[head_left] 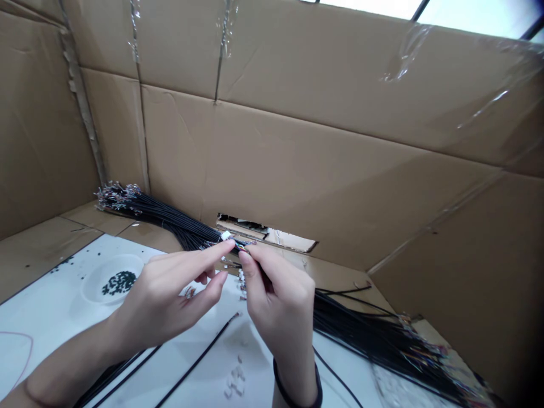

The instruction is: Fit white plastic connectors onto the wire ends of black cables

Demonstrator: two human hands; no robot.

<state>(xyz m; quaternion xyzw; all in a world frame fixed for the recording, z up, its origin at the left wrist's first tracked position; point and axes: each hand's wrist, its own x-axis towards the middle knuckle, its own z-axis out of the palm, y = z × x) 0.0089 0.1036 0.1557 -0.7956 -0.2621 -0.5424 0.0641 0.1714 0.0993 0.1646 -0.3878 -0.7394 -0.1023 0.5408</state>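
Reading my remote feed left to right, I get a dish (pixel 113 283) of dark parts at 9 o'clock, my left hand (pixel 170 300) narrow at a white connector (pixel 226 236), hold unclear, then wires (pixel 161 212) from 11 o'clock pinched by my right hand (pixel 280 300), and a bundle (pixel 374 334) at 4 o'clock.

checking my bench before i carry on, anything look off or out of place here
A ragged rectangular gap breaks the cardboard wall behind the black wire bundle, looking cut or torn. Small white connectors also lie loose on the white tabletop, outside any container.
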